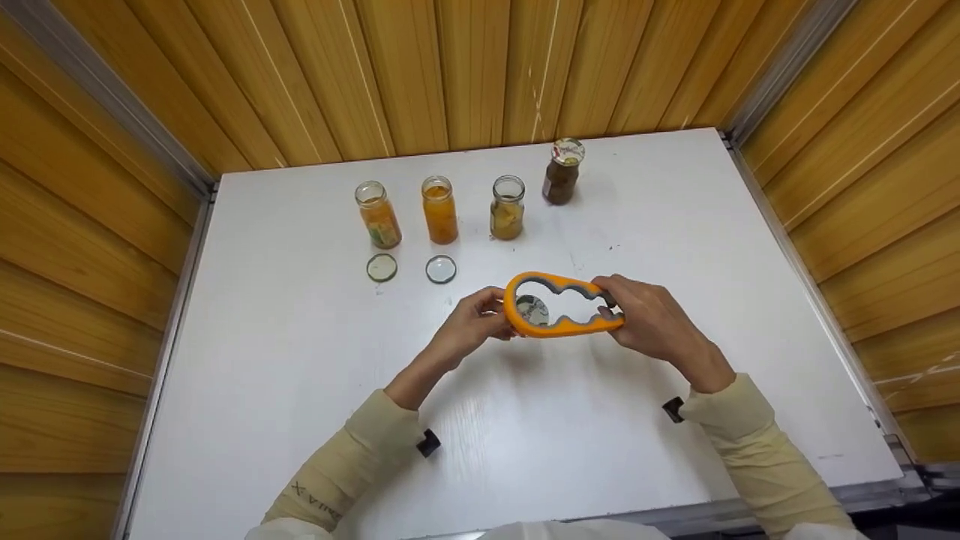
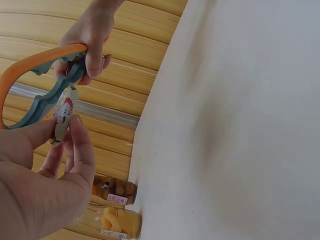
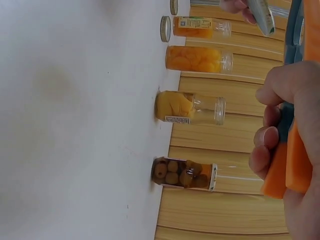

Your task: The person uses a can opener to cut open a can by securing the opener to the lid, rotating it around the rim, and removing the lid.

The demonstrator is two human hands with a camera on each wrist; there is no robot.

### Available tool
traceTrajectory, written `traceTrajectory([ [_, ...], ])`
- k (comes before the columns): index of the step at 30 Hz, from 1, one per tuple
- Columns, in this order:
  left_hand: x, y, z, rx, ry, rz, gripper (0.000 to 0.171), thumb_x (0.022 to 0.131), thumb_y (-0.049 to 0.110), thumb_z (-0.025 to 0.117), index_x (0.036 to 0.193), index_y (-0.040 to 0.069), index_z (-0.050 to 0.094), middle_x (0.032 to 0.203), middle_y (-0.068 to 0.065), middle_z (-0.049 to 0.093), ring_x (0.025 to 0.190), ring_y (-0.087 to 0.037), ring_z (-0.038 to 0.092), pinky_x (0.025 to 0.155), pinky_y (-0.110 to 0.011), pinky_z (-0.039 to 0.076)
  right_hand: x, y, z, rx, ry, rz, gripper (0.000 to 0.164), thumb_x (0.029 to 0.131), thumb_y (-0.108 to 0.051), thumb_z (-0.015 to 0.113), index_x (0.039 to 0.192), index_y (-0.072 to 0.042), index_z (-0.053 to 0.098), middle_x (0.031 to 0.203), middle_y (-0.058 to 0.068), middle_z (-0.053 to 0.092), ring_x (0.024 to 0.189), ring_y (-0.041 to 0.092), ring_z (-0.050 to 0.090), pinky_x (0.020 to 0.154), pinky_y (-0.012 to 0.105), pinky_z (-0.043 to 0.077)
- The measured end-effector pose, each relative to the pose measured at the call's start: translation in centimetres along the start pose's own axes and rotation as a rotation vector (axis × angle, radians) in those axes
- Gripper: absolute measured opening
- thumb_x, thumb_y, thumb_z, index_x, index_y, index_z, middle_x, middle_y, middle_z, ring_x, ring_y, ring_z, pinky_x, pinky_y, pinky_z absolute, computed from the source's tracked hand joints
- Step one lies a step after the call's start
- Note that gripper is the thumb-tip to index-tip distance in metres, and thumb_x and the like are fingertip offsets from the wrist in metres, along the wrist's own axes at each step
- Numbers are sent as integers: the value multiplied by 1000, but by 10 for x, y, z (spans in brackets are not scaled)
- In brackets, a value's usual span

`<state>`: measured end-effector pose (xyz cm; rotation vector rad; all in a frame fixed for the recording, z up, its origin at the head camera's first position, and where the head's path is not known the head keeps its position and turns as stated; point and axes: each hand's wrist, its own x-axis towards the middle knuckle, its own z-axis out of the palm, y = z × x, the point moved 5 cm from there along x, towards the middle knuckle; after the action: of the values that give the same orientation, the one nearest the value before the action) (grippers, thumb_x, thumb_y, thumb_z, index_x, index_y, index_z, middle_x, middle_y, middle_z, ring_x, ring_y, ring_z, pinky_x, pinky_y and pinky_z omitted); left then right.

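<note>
Fingers (image 2: 83,150) of my left hand (image 1: 469,324) pinching lid (image 2: 64,112), likely light, stiff, best held by rim; right hand (image 1: 656,319) gripping orange opener (image 1: 574,328).

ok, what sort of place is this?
Probably a small purpose-built work booth, though I can't be sure: wood-look panels enclose the white table on three sides, and metal posts stand at its two far corners.

Right hand (image 3: 306,100) gripping an orange-handled opener (image 3: 300,165)
Four jars (image 3: 192,59) stand on the counter (image 3: 75,135), the brown-filled one (image 3: 182,173) capped.
</note>
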<state>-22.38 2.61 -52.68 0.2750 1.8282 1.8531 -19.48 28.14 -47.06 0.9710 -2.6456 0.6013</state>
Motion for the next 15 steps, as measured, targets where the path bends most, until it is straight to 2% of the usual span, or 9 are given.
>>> traceTrajectory([
  [4, 7, 7, -12, 45, 60, 26, 29, 100, 12, 69, 128, 7, 65, 109, -13, 68, 93, -24, 72, 83, -33, 61, -3, 9, -10, -14, 17, 22, 49, 78, 7, 82, 121, -1, 60, 93, 9, 69, 72, 19, 68, 61, 34, 59],
  [9, 17, 20, -24, 164, 136, 68, 29, 99, 9, 70, 128, 8, 68, 108, -10, 69, 93, -21, 69, 82, -31, 60, -9, 22, -21, -33, 42, 49, 48, 78, 6, 82, 120, 0, 60, 90, 8, 67, 67, 18, 62, 59, 33, 57],
  [15, 27, 32, -33, 292, 204, 118, 29, 99, 8, 70, 128, 10, 69, 104, -9, 69, 90, -20, 69, 81, -28, 59, -17, 34, -31, -40, 83, 79, 46, 79, 6, 81, 120, 2, 62, 92, 10, 67, 69, 22, 65, 59, 37, 58],
])
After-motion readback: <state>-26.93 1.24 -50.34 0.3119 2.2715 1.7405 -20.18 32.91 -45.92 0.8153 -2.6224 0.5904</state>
